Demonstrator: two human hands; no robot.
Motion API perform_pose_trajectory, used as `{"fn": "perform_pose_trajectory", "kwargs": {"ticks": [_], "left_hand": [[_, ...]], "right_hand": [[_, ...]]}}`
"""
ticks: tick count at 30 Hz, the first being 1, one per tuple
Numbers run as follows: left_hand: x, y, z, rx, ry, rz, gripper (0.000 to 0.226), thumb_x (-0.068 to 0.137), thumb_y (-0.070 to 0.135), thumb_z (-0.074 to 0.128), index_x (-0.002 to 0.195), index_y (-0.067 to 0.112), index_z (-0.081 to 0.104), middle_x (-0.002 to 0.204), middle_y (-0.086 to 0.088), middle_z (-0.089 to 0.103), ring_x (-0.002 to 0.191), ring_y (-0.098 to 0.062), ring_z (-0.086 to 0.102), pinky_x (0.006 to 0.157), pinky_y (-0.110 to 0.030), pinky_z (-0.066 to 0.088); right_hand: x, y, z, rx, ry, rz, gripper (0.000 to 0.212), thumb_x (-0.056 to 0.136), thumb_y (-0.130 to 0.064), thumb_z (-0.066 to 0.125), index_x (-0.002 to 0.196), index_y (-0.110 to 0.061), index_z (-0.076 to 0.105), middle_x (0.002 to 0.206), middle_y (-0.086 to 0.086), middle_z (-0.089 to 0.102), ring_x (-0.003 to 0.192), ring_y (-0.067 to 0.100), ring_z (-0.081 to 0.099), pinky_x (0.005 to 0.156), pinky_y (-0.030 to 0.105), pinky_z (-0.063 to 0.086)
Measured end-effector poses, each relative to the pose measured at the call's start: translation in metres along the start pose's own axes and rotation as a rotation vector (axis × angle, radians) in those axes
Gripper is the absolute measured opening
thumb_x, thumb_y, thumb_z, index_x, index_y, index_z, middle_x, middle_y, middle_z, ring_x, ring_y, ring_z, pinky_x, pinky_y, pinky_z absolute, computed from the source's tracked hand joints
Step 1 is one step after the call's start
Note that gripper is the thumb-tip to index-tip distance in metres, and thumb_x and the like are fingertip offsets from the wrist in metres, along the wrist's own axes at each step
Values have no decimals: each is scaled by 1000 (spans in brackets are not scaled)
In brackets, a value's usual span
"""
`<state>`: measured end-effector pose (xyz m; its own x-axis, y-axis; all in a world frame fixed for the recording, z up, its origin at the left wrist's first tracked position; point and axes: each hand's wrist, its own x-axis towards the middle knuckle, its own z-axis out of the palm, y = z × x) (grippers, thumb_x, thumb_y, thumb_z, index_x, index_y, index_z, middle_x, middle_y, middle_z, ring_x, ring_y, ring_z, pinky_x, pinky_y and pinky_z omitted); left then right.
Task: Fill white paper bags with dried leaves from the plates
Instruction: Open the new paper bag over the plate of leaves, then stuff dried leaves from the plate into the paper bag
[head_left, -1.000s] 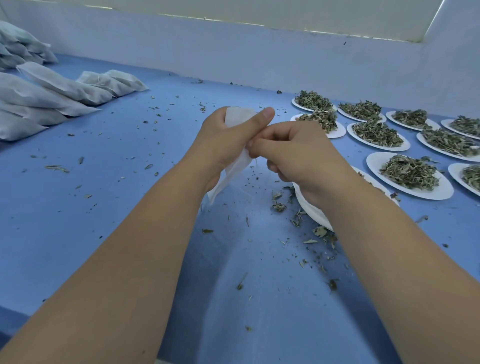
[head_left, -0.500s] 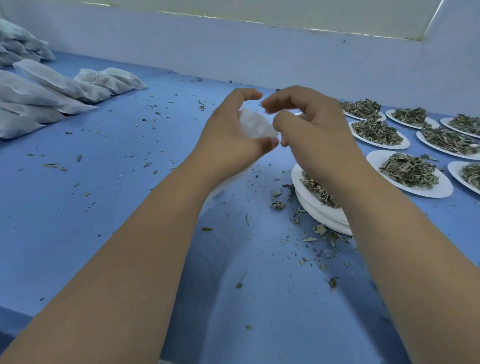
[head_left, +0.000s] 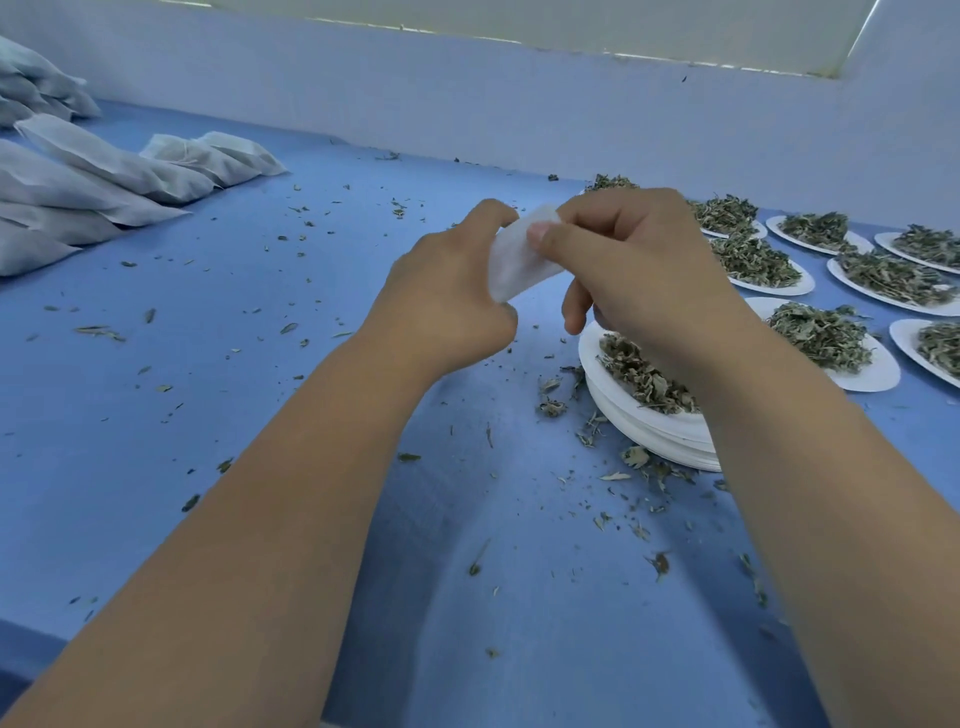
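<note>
1. I observe the left hand (head_left: 447, 291) raised above the blue table (head_left: 234, 441), fingers curled round the left side of a white paper bag (head_left: 517, 262). It is grasping the bag.
2. The right hand (head_left: 639, 260) meets it from the right. Its thumb (head_left: 540, 234) presses on the near face of the bag's upper edge, with the fingers curled behind, so it is pinching the bag.
3. The bag is held in the air between both hands, at mid-scene, above and to the left of a stack of plates (head_left: 660, 436). It looks flat. I cannot tell whether its mouth is open.
4. The stack stands on the table just right of centre, partly hidden by the right forearm. Its top plate carries a small heap of dried leaves (head_left: 641, 376).
5. Further single plates (head_left: 878, 376) lie to the right and far right, each bearing its own heap of leaves.
6. Filled bags (head_left: 119, 166) lie in overlapping rows at the far left of the table, well apart from the hands.
7. Loose leaf scraps (head_left: 634, 458) are scattered over the table, thickest on the near side of the stack.
</note>
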<state>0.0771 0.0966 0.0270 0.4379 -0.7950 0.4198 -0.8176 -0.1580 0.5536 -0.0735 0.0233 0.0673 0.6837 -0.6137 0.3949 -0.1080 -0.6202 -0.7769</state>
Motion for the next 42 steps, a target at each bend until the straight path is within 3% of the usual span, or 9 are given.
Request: {"fn": "perform_pose_trajectory", "kwargs": {"ticks": [5, 8, 13, 18, 20, 24, 29, 35, 42], "left_hand": [[0, 3, 4, 5, 21, 98, 46, 74, 13, 49, 114, 34, 43, 80, 4, 62, 70, -19, 58, 58, -40, 51], [-1, 4, 7, 22, -3, 134, 47, 74, 16, 51, 115, 36, 43, 74, 8, 61, 67, -12, 57, 55, -36, 50], [-1, 10, 8, 49, 23, 174, 39, 76, 20, 53, 108, 40, 47, 71, 19, 56, 68, -3, 56, 52, -25, 38], [-3, 3, 3, -8, 14, 164, 37, 71, 17, 54, 99, 41, 48, 77, 12, 57, 73, -18, 55, 57, -31, 43], [-3, 1, 4, -13, -16, 146, 40, 71, 18, 56, 102, 42, 48, 81, 11, 57, 74, -15, 54, 59, -31, 45], [-2, 7, 13, 27, -151, 122, 43, 73, 15, 58, 104, 43, 47, 86, 8, 57, 79, -20, 55, 67, -40, 53], [19, 30, 15, 120, -222, 186, 44, 74, 10, 59, 107, 37, 49, 89, 5, 56, 78, -21, 56, 63, -37, 51], [34, 43, 35, 142, -242, 224, 48, 70, 4, 57, 108, 34, 50, 85, 4, 54, 74, -22, 54, 56, -30, 40], [26, 34, 39, 78, -172, 279, 49, 73, 12, 60, 116, 34, 51, 89, 7, 58, 78, -21, 55, 63, -35, 48]], "right_hand": [[-3, 3, -3, -94, -323, 127, 32, 90, -53, 64, 93, -24, 74, 77, -12, 66, 66, 22, 76, 48, 18, 34], [-3, 3, -5, -114, -345, 106, 43, 90, -59, 61, 94, -17, 72, 96, -7, 71, 72, 17, 76, 54, 22, 33], [-6, 0, -10, -141, -415, 87, 37, 92, -57, 61, 87, -22, 72, 85, -12, 70, 73, 15, 76, 53, 14, 37], [-12, 1, -38, -99, -123, -16, 26, 92, -43, 67, 82, -22, 77, 71, 4, 71, 49, 9, 63, 46, 19, 39], [-16, 12, -59, -246, -47, -25, 19, 90, -47, 68, 94, -31, 77, 83, -12, 75, 63, 1, 65, 59, 17, 43], [-36, 35, -83, -642, -411, 189, 48, 80, -68, 66, 125, -63, 52, 101, -47, 50, 87, -26, 50, 76, 21, 39], [-42, 54, -88, -681, -305, 126, 32, 83, -58, 71, 113, -60, 62, 102, -28, 62, 73, -3, 61, 61, 16, 43], [-46, 71, -97, -483, -169, 82, 47, 75, -51, 81, 118, -54, 62, 111, -37, 64, 106, -22, 53, 86, 15, 44], [-49, 70, -111, -609, -263, 145, 43, 75, -62, 73, 116, -56, 60, 112, -33, 60, 103, -15, 55, 77, 16, 44]]}}
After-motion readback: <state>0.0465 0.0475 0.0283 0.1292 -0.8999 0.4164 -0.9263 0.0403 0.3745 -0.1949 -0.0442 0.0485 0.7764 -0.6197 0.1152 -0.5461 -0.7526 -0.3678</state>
